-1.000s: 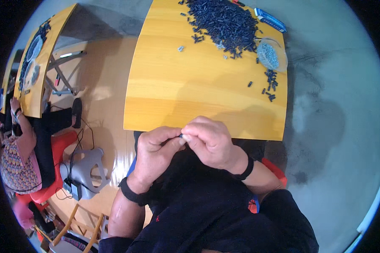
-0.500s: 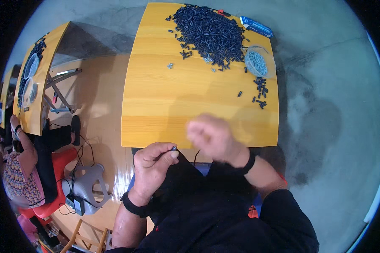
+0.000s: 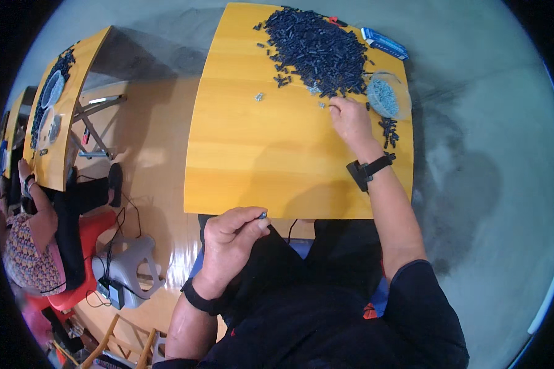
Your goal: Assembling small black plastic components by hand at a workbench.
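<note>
Dark piece [image 3: 263, 215] in left hand [image 3: 234, 237], right hand [image 3: 352, 121] unclear in grip, blue box [image 3: 385, 44] with illegible print.

yellow table [image 3: 246, 147], black pieces [image 3: 320, 52] heaped on it, clear bowl [image 3: 404, 101] of grey parts [image 3: 383, 97], blue box [image 3: 385, 43]

Moderate indoor light covers the surface [image 3: 234, 147], softly shadowed toward six o'clock. A dim shadow marks the grey floor [image 3: 471, 190] at three o'clock; glare streaks the brown floor [image 3: 177, 243] at eight. The right hand [image 3: 354, 126] looks fairly sharp; straight edges bend toward the margins.
</note>
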Tool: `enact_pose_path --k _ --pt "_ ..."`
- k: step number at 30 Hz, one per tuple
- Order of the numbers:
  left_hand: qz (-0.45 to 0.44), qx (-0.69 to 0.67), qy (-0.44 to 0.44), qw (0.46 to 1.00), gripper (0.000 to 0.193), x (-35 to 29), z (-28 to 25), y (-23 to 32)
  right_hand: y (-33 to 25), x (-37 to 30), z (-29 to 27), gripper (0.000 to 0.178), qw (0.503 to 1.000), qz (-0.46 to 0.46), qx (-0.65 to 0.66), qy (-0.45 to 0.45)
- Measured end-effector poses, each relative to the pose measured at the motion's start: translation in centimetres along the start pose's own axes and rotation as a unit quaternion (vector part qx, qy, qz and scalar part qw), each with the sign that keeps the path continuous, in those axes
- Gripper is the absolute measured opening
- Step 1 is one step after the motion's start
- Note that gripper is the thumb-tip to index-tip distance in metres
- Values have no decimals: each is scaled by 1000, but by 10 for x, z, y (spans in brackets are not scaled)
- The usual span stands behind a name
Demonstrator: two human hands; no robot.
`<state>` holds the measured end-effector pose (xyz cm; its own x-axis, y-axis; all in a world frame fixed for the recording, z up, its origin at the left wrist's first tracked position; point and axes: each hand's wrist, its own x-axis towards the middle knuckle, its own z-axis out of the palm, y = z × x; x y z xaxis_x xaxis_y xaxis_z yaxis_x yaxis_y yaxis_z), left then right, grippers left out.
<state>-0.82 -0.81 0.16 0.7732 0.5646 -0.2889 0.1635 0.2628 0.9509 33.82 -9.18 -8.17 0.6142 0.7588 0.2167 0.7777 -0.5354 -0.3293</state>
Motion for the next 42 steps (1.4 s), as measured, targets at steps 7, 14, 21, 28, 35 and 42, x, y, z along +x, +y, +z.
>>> enact_pose_path --k 7,14,21,28,35,42 --pt "19 -18 22 999 14 6 4 2 6 1 0 14 999 -23 -33 26" --pt "28 -42 40 998 14 4 2 2 -56 -43 -30 10 934 151 324 1" --pt "25 -34 33 999 14 3 4 1 -131 -94 -71 11 832 140 510 -170" --pt "44 9 28 999 15 3 3 0 -153 -100 -88 14 770 119 568 -263" --pt "62 33 8 998 14 4 3 3 -159 -106 -83 12 750 128 597 -256" --pt "72 17 9 997 13 4 4 2 -162 -109 -84 13 755 111 594 -253"
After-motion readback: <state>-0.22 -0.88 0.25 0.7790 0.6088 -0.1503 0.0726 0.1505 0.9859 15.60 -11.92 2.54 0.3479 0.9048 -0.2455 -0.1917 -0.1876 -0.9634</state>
